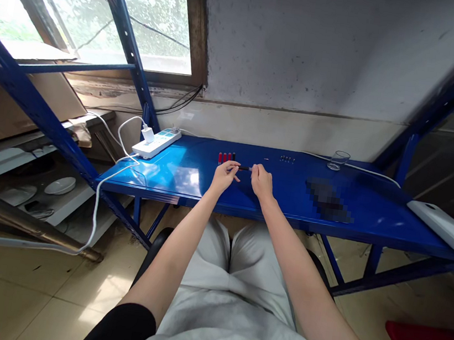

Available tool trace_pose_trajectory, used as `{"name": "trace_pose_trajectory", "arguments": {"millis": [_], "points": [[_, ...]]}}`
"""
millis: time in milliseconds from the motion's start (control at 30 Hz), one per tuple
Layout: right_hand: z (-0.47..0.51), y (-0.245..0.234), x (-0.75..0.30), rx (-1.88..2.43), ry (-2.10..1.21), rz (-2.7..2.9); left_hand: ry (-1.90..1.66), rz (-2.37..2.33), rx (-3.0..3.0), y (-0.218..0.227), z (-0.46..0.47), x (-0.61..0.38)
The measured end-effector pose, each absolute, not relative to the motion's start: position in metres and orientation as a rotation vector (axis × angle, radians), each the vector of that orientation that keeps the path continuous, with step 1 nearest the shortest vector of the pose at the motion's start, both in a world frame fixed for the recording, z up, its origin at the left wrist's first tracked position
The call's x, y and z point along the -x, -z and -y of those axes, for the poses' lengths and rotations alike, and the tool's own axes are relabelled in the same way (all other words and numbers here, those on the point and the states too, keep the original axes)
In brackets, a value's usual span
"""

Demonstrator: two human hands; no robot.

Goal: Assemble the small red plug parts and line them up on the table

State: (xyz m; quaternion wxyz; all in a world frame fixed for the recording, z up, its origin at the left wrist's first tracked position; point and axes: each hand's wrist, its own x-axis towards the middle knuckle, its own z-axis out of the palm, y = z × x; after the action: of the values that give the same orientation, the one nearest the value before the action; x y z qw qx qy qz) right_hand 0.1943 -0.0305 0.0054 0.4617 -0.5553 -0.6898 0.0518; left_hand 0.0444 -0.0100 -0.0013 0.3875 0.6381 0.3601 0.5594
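Observation:
Both my hands rest on a blue metal shelf (192, 179) and meet over a thin dark stick-like object (244, 168). My left hand (224, 176) pinches its left end with curled fingers. My right hand (262, 181) grips its right end, fingers closed. Just beyond my left hand stands a short row of small red and black cylinders (226, 157). A row of tiny dark parts (287, 159) lies farther back, right of centre.
A white power strip (156, 142) with a plugged-in charger and white cable sits at the shelf's back left. A glass (338, 160) stands at the back right, a white flat device (445, 226) at the far right. Blue frame posts flank the shelf.

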Motion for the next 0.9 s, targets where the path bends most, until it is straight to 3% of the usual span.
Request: {"name": "trace_pose_trajectory", "arguments": {"millis": [900], "points": [[0.0278,-0.0014,-0.1925,1.240,-0.157,1.697,-1.351,-0.891,-1.676,0.0011,0.0100,-0.0461]]}}
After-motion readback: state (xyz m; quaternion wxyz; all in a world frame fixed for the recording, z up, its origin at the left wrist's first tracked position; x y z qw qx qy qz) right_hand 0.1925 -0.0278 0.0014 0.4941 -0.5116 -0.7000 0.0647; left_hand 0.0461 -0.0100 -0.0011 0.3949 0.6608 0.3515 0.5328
